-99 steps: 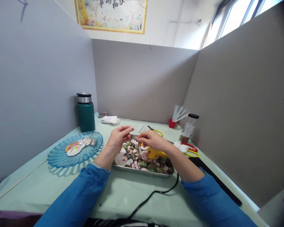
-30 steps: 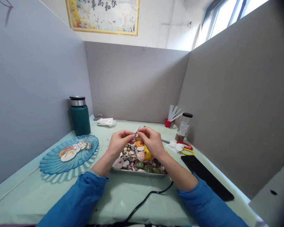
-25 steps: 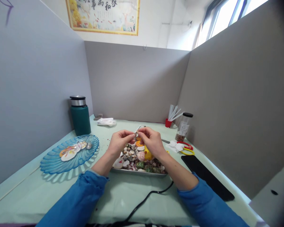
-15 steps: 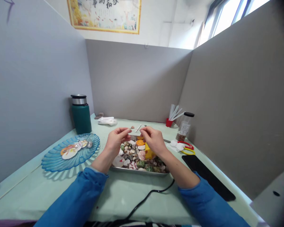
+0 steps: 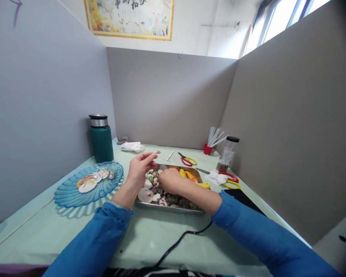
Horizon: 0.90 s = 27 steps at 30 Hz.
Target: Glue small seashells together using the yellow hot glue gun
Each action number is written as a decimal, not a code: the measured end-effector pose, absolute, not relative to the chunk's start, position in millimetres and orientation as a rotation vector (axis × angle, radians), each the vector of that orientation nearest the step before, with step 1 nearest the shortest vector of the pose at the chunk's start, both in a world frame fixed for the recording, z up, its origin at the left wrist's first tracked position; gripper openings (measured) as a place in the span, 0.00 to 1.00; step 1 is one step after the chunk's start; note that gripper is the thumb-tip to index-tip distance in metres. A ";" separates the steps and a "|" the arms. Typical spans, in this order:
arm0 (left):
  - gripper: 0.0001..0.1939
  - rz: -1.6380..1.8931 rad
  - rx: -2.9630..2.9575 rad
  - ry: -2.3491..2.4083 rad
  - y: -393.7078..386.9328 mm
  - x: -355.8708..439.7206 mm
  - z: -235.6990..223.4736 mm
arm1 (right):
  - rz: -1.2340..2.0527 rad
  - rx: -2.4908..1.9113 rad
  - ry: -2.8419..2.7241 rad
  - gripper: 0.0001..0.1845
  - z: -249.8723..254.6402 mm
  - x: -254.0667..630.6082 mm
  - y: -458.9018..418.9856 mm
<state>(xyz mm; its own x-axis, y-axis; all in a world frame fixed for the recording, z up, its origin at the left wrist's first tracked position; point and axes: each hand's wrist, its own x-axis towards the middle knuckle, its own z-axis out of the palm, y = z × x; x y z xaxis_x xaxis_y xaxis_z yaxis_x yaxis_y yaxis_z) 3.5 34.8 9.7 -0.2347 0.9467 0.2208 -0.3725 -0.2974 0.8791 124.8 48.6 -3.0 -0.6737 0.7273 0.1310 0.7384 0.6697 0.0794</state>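
My left hand (image 5: pixel 141 169) is raised over the back left of the metal tray (image 5: pixel 167 208), thumb and fingers pinched together. At its fingertips shows a small brownish shell (image 5: pixel 158 152). My right hand (image 5: pixel 171 181) reaches down into the tray among the seashells (image 5: pixel 163 201), palm down, and its fingers are hidden from view. A large pale shell with a red mark (image 5: pixel 145 195) lies at the tray's left end. Behind my right wrist is what looks like a yellow glue gun (image 5: pixel 203 186), partly covered.
On the left stand a blue scalloped plate (image 5: pixel 62 196) holding shells and a green flask (image 5: pixel 101 144). Scissors (image 5: pixel 187 159), a white stick (image 5: pixel 170 156), a red cup of translucent sticks (image 5: pixel 208 149) and a jar (image 5: pixel 227 156) lie behind. A black cord (image 5: pixel 187 233) runs in front.
My right hand has left the spot opposite my left fingertips and dropped into the tray. Earlier both hands met over the tray's back edge. My left hand stays raised; the scissors are uncovered again.
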 end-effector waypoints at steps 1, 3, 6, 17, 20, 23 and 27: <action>0.15 1.710 0.987 0.883 34.1 3.7 10.1 | -0.187 -1.222 -2.769 0.03 -4.8 124.9 50.2; 0.15 1.710 0.995 0.890 32.8 4.1 10.7 | -0.175 -1.197 -2.723 0.03 -4.3 129.9 52.7; 0.16 1.713 0.991 0.909 32.2 4.5 10.9 | -0.135 -1.141 -2.625 0.06 7.3 146.0 52.5; 0.17 1.659 1.094 0.932 28.5 11.2 8.5 | 1.499 -0.613 -1.476 0.12 26.9 176.0 32.0; 0.17 1.644 1.106 0.928 26.3 14.2 9.0 | 1.578 -0.583 -1.391 0.13 23.5 176.9 34.5; 0.16 1.630 1.117 0.937 25.2 16.2 9.0 | 1.582 -0.584 -1.395 0.15 23.5 176.6 34.1; 0.15 1.614 1.139 0.963 24.4 17.8 8.4 | 1.314 -0.638 -1.490 0.14 22.9 172.8 28.7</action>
